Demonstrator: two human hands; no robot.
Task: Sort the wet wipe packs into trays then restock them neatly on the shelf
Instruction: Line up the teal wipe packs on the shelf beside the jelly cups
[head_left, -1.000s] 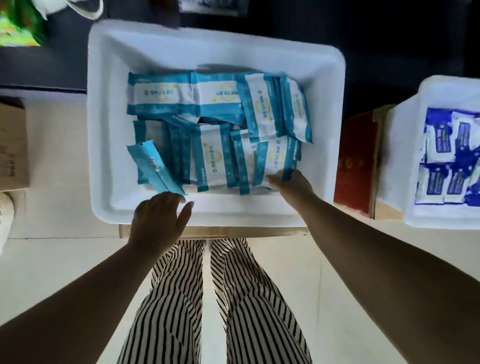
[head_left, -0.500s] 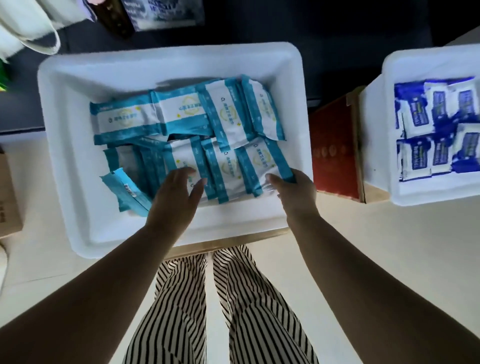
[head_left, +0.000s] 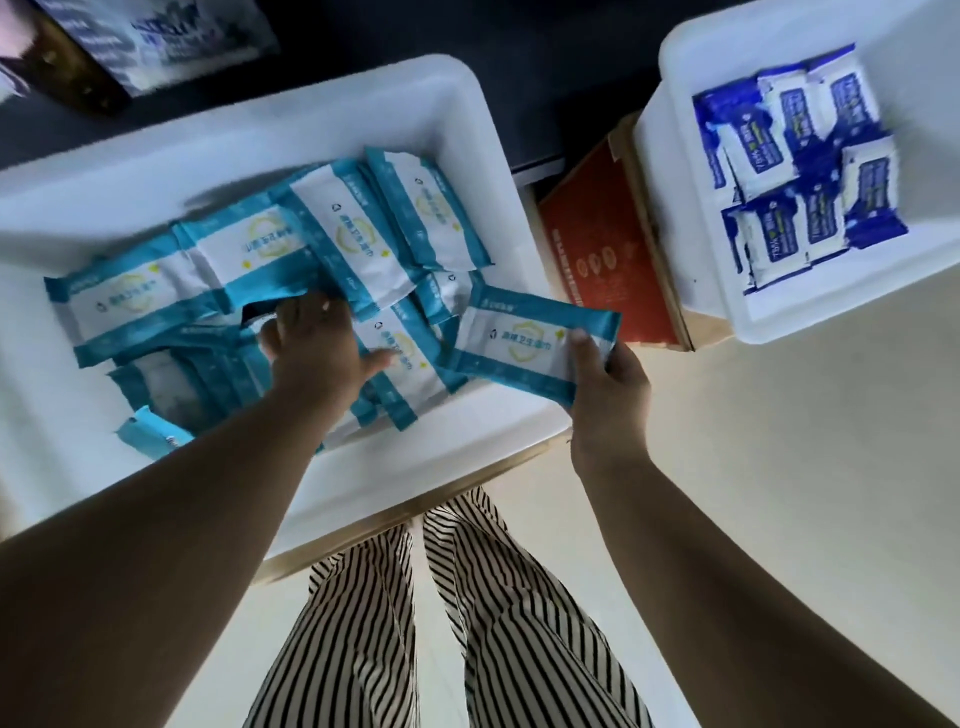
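Observation:
A big white tray (head_left: 452, 104) in front of me holds several teal-and-white wet wipe packs (head_left: 260, 244) lying in loose rows. My right hand (head_left: 608, 384) pinches one teal pack (head_left: 524, 348) by its near edge and holds it lifted over the tray's right front corner. My left hand (head_left: 317, 343) reaches into the middle of the tray, its fingers curled down among the packs there; what they hold is hidden. A second white tray (head_left: 769, 322) at the right holds several dark blue packs (head_left: 800, 171).
A red cardboard box (head_left: 608, 249) stands between the two trays. A wooden board edge (head_left: 363, 530) shows under the big tray. Dark shelf goods (head_left: 171, 36) lie at the top left. My striped trousers (head_left: 441, 623) and pale floor fill the foreground.
My right hand has lifted one teal pack out of the front right row. My left hand has moved deeper into the tray's middle. The view has swung left and tilted.

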